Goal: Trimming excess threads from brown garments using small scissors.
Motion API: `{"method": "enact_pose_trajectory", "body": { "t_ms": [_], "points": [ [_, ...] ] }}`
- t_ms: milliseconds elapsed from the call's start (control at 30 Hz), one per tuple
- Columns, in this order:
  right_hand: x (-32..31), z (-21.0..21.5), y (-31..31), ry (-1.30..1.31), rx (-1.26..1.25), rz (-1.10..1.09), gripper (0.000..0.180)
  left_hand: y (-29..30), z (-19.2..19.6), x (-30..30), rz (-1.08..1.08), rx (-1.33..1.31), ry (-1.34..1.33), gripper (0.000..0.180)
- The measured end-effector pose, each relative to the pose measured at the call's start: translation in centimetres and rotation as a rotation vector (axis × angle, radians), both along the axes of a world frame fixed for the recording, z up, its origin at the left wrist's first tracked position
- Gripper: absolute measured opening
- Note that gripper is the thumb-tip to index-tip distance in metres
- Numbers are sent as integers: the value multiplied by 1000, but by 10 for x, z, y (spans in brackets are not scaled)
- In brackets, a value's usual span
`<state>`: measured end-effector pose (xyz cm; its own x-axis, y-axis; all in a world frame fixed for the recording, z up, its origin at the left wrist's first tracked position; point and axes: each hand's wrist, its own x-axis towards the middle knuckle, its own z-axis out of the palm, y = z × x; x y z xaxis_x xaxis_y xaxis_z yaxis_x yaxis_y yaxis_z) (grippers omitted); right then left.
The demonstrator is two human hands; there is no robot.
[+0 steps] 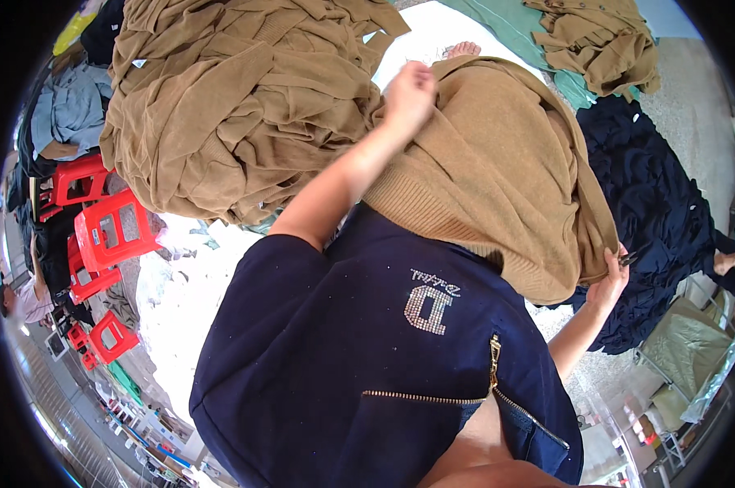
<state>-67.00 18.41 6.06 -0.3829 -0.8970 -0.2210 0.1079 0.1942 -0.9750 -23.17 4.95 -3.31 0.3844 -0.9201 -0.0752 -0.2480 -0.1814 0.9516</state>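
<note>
A brown knitted sweater (497, 163) with a ribbed hem lies spread over my lap. At its upper left edge, my left hand (412, 93) is closed with its fingers curled, slightly blurred; whether the cloth is pinched in it is hidden. My right hand (610, 281) is at the sweater's lower right edge, its fingers closed around small dark thread snips (628, 259). The tips of the snips point away from the palm. The sweater's edge touches the fingers of this hand.
A large heap of brown knitwear (237, 106) rises at the left. Dark navy garments (644, 220) are piled at the right, and a buttoned brown cardigan (599, 41) lies at the far right. Red plastic stools (115, 228) stand at the left. Bare toes (465, 50) show on white sheeting ahead.
</note>
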Motion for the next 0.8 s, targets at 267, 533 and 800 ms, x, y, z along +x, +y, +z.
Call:
{"method": "enact_pose_trajectory", "body": {
  "t_ms": [267, 533, 800],
  "points": [
    [29, 56, -25, 382, -71, 31, 19, -21, -190, 56, -18, 543, -48, 38],
    [124, 121, -28, 1146, -228, 532, 14, -33, -92, 85, 37, 48, 512, 13],
    [223, 96, -95, 599, -665, 980, 21, 3, 162, 23, -946, 49, 265, 17]
  ]
}}
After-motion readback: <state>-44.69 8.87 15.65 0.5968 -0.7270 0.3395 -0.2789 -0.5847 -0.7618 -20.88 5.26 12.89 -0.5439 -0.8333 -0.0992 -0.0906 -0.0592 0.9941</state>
